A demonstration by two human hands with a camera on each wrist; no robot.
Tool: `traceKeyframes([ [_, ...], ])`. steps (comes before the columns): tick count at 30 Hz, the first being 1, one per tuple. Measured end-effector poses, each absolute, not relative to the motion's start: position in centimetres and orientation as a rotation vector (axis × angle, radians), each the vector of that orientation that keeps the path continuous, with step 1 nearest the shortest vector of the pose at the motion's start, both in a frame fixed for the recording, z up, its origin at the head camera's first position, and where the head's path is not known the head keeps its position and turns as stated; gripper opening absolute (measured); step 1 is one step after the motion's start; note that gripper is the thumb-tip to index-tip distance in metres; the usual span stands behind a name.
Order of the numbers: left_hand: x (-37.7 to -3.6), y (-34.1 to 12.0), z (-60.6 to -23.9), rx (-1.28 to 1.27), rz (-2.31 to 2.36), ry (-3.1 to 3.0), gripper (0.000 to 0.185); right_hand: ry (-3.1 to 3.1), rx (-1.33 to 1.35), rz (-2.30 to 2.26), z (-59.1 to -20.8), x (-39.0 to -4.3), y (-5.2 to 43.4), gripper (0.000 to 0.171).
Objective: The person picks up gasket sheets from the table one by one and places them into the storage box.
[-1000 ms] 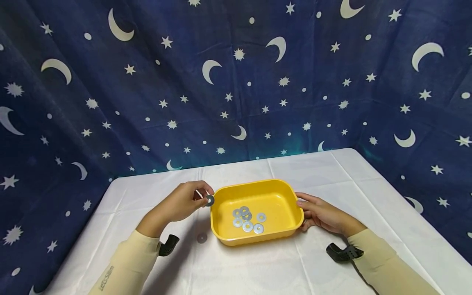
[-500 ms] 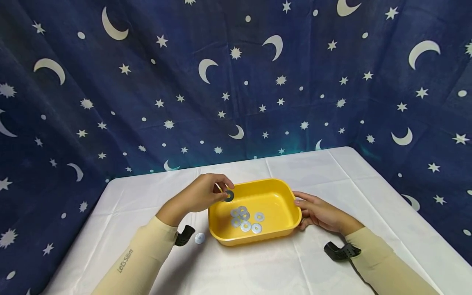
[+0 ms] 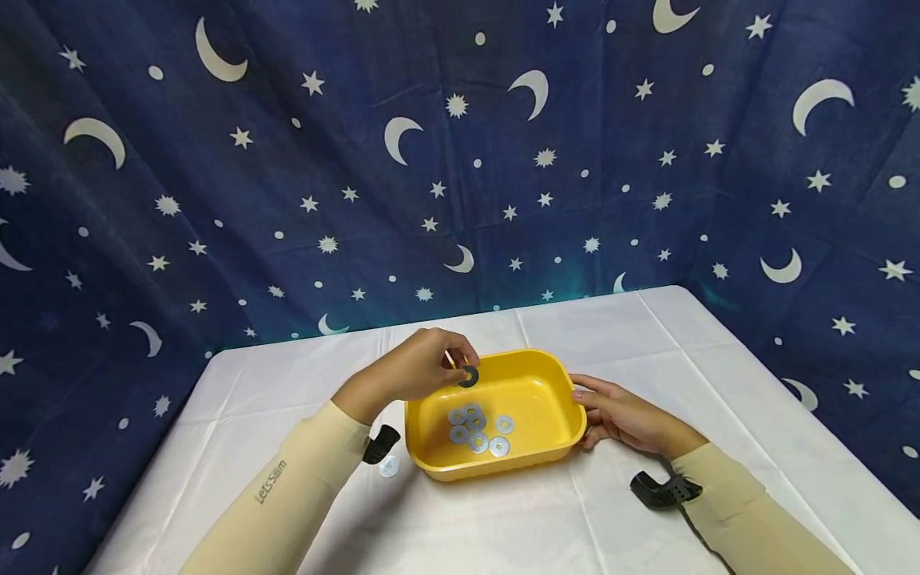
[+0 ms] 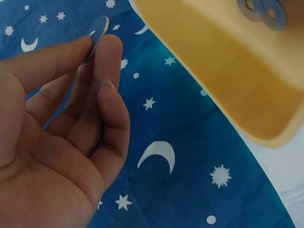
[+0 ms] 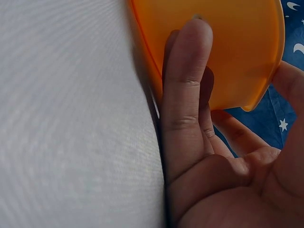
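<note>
While the left hand pinches a flat metal washer between thumb and fingertips above the near-left corner of the yellow tray, the right hand rests with straight fingers against the tray's right wall. Several washers lie on the tray floor; one loose washer lies on the white table beside the left sleeve. A dark blue star-and-moon curtain encloses the scene.

head view downward, wrist views close, tray shared
</note>
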State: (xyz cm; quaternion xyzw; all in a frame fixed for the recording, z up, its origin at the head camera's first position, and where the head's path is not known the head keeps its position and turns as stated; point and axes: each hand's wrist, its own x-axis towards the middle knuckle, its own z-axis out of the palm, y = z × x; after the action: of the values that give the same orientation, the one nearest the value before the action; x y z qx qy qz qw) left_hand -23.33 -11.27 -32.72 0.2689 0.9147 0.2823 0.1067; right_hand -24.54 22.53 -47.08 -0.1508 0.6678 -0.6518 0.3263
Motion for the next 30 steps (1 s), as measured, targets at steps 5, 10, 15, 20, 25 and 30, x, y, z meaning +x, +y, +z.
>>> traceKeyframes([
  [5, -23.8, -10.1, -32.7, 0.808, 0.813, 2.664, 0.015, 1.753, -0.389, -1.705, -47.1, -24.5, 22.5, 0.07],
  [10, -24.3, -9.0, -32.9, 0.8, 0.798, 2.618, 0.013, 1.747, -0.397, -1.709, -47.1, -24.5, 22.3, 0.071],
  [15, -24.7, -7.8, -33.0, 0.797, 0.746, 2.589, 0.01, 1.755, -0.391, -1.709, -47.1, -24.5, 22.5, 0.071],
  [20, -24.8, -6.3, -33.0, 0.823, 0.684, 2.582, 0.012, 1.754, -0.368, -1.715, -47.3, -24.4, 22.5, 0.07],
  [25, -24.9, -5.1, -33.4, 0.842, 0.642, 2.513, 0.013, 1.768, -0.348, -1.706, -47.4, -24.3, 22.5, 0.07],
  [30, -25.4, -4.0, -34.3, 0.893, 0.571, 2.477, 0.013, 1.76, -0.353, -1.719, -47.3, -24.5, 22.5, 0.069],
])
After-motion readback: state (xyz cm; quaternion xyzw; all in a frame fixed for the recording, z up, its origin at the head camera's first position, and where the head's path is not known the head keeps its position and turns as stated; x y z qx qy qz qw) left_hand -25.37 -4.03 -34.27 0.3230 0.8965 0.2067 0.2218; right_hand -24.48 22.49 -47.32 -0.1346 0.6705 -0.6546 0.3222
